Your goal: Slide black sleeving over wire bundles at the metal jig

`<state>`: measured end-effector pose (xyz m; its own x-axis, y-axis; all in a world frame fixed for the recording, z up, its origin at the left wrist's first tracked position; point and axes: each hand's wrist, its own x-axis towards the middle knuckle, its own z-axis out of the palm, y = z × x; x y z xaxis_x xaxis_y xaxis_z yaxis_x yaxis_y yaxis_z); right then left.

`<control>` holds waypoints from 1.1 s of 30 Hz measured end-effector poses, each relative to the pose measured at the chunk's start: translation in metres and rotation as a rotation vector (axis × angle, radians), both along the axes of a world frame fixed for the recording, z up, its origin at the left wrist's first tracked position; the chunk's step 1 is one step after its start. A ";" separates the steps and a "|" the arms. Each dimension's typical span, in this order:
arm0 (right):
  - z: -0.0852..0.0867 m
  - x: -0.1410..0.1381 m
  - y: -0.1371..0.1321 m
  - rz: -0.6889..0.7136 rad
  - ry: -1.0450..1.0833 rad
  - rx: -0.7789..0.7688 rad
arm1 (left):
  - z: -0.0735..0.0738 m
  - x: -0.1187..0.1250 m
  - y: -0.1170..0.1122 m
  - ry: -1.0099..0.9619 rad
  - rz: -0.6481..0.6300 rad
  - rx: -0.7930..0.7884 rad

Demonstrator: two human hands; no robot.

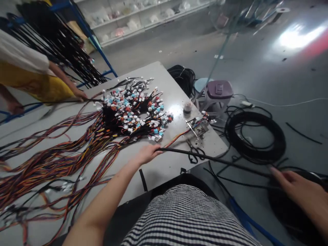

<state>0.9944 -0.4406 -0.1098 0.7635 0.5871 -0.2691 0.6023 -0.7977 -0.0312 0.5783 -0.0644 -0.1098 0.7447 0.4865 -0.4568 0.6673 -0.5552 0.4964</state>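
Observation:
My left hand (149, 153) is closed around the end of a black sleeve tube (205, 157), just above the table. The tube runs right, past the table corner, to my right hand (294, 181), which is slightly blurred and has its fingers closed on it. Beside the tube lie black-handled scissors (195, 153). A few coloured wires (179, 136) lead to a small metal fixture (197, 129) with white connectors at its far side. Left of that is a large pile of wire harnesses (133, 109) with white, blue and red connectors.
Long bundles of coloured wires (64, 160) cover the left of the white table (164, 77). Across it, a co-worker's hand (80, 94) holds a black cable. Coiled black tubing (256, 136) and a stool (219, 92) stand on the floor at right. Shelves (123, 20) are behind.

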 end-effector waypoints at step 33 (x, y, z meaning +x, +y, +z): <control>-0.054 0.028 0.221 0.524 0.639 0.269 | -0.060 0.203 -0.010 -0.264 0.360 -0.256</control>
